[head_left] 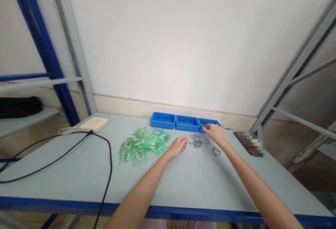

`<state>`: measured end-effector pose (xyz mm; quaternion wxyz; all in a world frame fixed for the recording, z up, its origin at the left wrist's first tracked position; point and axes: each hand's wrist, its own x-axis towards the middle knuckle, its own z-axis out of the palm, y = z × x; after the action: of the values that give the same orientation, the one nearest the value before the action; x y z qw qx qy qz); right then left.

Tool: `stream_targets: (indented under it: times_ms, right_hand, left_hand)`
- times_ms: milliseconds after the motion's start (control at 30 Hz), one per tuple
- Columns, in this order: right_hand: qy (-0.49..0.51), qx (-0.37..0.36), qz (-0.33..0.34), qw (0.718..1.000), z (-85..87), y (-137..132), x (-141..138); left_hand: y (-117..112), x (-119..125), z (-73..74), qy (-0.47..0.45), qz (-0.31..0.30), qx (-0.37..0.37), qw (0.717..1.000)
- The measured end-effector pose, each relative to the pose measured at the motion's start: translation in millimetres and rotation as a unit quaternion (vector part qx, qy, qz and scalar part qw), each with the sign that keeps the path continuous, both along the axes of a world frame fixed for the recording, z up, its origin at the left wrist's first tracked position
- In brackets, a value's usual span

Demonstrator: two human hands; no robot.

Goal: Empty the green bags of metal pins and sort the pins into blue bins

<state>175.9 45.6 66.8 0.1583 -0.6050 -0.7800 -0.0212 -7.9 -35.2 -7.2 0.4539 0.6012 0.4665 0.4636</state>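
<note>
Quick look at my bench: the left hand (178,146) is loose and open, holding nothing, with the index finger stretched out just beside a scattered bunch of small metal pieces (197,142). They're thin, grey and pin-like, some lying in little crossed clumps, and they sit right on the pale grey tabletop (189,183) between the two hands. The right hand (214,134) is up at the rightmost of three blue plastic bins (208,124), fingers pinched together at its near edge, but it's too small to tell if a piece is caught between them. The middle blue bin (187,123) has a few metal bits inside too. To the left of the loose pieces there's a pile of green translucent plastic bags (144,145) with white patches and something dark inside; any print on them is too small to read. Further left, a cream pad (93,124) sits with a black cable (99,159) looping across the table, and a pixelated-out object (250,143) lies at the right.
</note>
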Motion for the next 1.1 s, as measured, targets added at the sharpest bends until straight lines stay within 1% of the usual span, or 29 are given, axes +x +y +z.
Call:
stream_targets:
  times_ms: [100, 133, 200, 267, 333, 433, 533, 600, 700, 767, 833, 900, 967, 1100]
  right_hand:
    - [-0.076, -0.02, 0.022, 0.997, -29.1, -17.0, 52.0]
    - [-0.083, -0.034, 0.024, 0.996, -38.3, -22.2, 67.7]
    - [-0.06, -0.068, 0.031, 0.995, -53.5, -31.1, 91.9]
    - [-0.012, -0.096, 0.041, 0.994, -63.9, -37.3, 104.5]
    - [0.027, -0.104, 0.05, 0.993, -69.9, -40.4, 106.7]
    - [0.043, -0.084, 0.065, 0.993, -72.6, -40.5, 98.7]
    - [0.03, -0.058, 0.084, 0.994, -66.9, -37.6, 88.5]
    - [0.032, -0.043, 0.098, 0.994, -57.4, -34.9, 81.5]
    - [0.066, -0.031, 0.127, 0.989, -37.9, -31.4, 65.4]
    - [0.092, -0.029, 0.164, 0.982, -26.8, -30.6, 48.6]
    - [0.113, -0.022, 0.198, 0.973, -21.6, -31.1, 28.6]
    - [0.131, -0.018, 0.218, 0.967, -23.4, -32.1, 9.9]
    - [0.152, -0.023, 0.227, 0.962, -30.7, -32.7, -3.2]
    - [0.205, -0.04, 0.238, 0.948, -49.2, -34.1, -9.8]
  left_hand:
    - [2.2, 1.7, -0.1, 0.022, 0.003, 0.022, 1.0]
    - [3.7, 2.5, -1.0, 0.037, 0.006, 0.031, 0.999]
    - [7.3, 4.1, -3.8, 0.055, 0.009, 0.03, 0.998]
    - [10.3, 5.3, -6.9, 0.059, 0.008, 0.02, 0.998]
    - [11.3, 5.7, -8.7, 0.059, 0.007, 0.014, 0.998]
    - [9.3, 4.9, -7.2, 0.056, 0.007, 0.01, 0.998]
    - [5.6, 3.9, -2.8, 0.052, 0.005, 0.009, 0.999]
    - [3.5, 3.8, -0.6, 0.053, 0.007, 0.012, 0.998]
    - [2.0, 4.6, -0.4, 0.051, 0.015, 0.018, 0.998]
    - [2.0, 5.2, -1.8, 0.055, 0.024, 0.027, 0.998]
    - [2.6, 5.2, -3.5, 0.061, 0.034, 0.037, 0.997]
    - [3.9, 4.4, -5.0, 0.062, 0.039, 0.045, 0.996]
    - [5.3, 3.2, -6.2, 0.06, 0.039, 0.053, 0.996]
    - [6.0, 5.1, -6.8, 0.043, 0.042, 0.052, 0.997]
